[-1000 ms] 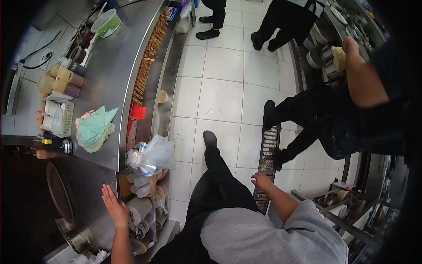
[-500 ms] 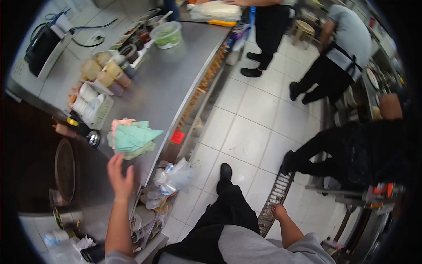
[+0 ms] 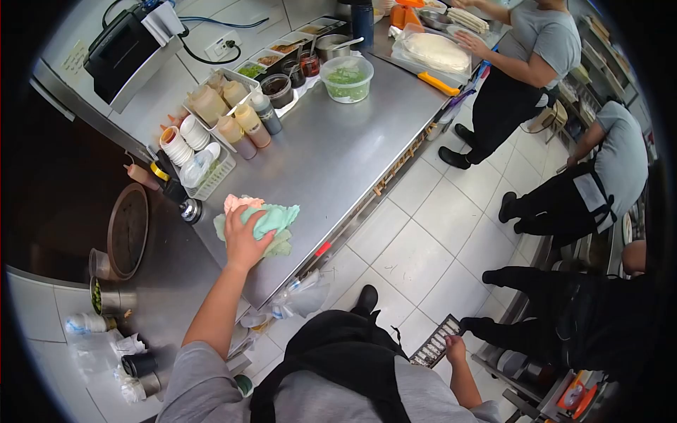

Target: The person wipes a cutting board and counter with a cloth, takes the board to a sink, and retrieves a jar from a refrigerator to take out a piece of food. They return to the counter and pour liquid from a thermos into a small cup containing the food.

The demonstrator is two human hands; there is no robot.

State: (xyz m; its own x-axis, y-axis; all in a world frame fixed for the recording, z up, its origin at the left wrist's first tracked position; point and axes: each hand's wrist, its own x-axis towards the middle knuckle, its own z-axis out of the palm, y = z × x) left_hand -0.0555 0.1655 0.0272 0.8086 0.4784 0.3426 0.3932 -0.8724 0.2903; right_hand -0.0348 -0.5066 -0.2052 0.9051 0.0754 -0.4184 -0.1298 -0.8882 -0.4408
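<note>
My left hand [image 3: 243, 243] is on a small heap of cloths at the near end of the steel counter, its fingers curled over the green cloth [image 3: 271, 220]. A pink cloth [image 3: 238, 202] shows behind the fingers, and a paler green cloth [image 3: 277, 244] lies underneath. Some of the fingertips are hidden in the folds. Down by my right side, over the floor drain, hangs my right hand [image 3: 455, 348]; its fingers are curled in, and no object shows in them.
Sauce bottles [image 3: 247, 127], stacked white cups [image 3: 176, 146] and a tub of greens [image 3: 347, 79] line the counter [image 3: 331, 162]. A floor grate [image 3: 436, 342] runs beside me. Co-workers stand ahead and to the right, one with hands near a tray of dough [image 3: 436, 53].
My left hand has moved forward from beside the cloths onto them and closed over the green one. The view has shifted, showing more of the counter's far end. My right hand stays low.
</note>
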